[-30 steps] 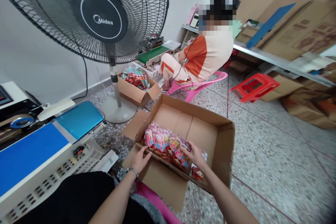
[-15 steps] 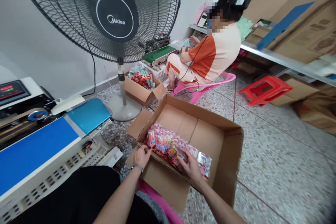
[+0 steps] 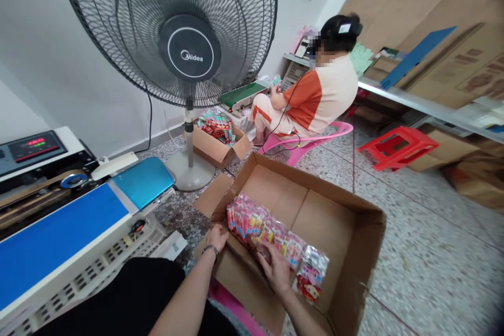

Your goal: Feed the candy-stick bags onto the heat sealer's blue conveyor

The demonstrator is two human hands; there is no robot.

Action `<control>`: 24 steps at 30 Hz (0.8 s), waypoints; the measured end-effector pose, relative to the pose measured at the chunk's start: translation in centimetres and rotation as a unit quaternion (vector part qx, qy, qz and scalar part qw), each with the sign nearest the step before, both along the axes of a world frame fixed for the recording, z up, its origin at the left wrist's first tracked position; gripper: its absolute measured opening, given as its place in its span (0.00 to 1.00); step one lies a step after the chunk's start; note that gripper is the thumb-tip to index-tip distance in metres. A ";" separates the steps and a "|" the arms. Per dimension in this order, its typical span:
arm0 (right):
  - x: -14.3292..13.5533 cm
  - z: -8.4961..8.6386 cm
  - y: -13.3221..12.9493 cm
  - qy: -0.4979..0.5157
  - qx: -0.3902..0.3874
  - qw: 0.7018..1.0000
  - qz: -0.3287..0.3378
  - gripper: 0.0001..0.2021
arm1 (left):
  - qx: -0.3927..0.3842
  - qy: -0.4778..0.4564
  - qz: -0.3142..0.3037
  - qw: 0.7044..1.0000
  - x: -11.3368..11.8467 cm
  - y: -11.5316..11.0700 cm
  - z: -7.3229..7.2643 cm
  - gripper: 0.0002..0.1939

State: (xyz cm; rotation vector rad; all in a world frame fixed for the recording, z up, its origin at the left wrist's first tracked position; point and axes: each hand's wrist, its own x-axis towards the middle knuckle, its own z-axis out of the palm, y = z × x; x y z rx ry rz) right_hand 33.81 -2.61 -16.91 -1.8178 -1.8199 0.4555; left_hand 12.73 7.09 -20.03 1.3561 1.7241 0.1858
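Note:
A shallow cardboard box point(image 3: 334, 205) lies tilted in front of me. Along its near left side runs a row of small pink, shiny plastic packets point(image 3: 252, 215), standing close against each other. My left hand point(image 3: 217, 239), with a watch or bracelet at the wrist, has its fingers curled over the box's near left edge. My right hand point(image 3: 274, 268) is inside the box, closed around packets at the near side of the row; its fingers partly hide them. A loose packet with a cartoon figure point(image 3: 311, 286) lies at the right end of the row.
A large standing fan point(image 3: 191, 58) rises beyond the box. On the left is a machine with a blue conveyor belt point(image 3: 71, 236). A co-worker point(image 3: 315, 94) sits on a pink chair by a green belt point(image 3: 242, 93). A smaller packet-filled box point(image 3: 214, 147) and a red stool point(image 3: 397, 146) stand on the floor.
My right hand has shifted left and toward me along the packets, uncovering the right end of the row. My left hand has closed further over the box edge. The view has tilted up slightly.

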 end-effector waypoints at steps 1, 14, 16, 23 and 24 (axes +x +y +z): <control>-0.2 -0.1 0.0 0.004 -0.001 1.000 -0.001 0.14 | -0.001 -0.001 -0.004 1.000 -0.1 0.0 0.0 0.17; 2.3 1.1 0.8 0.027 0.061 0.994 -0.084 0.19 | 0.061 -0.004 -0.021 0.998 -0.8 -1.2 1.2 0.19; 2.4 1.5 1.0 0.027 0.063 0.995 -0.075 0.19 | 0.078 -0.011 -0.025 0.997 -0.7 -1.3 1.6 0.20; 3.1 3.3 1.8 0.031 0.044 0.998 -0.043 0.19 | 0.124 -0.022 -0.040 0.991 -0.2 -1.6 3.1 0.21; 3.3 3.4 1.9 0.032 0.040 0.998 -0.042 0.19 | 0.127 -0.022 -0.043 0.991 -0.2 -1.7 3.3 0.21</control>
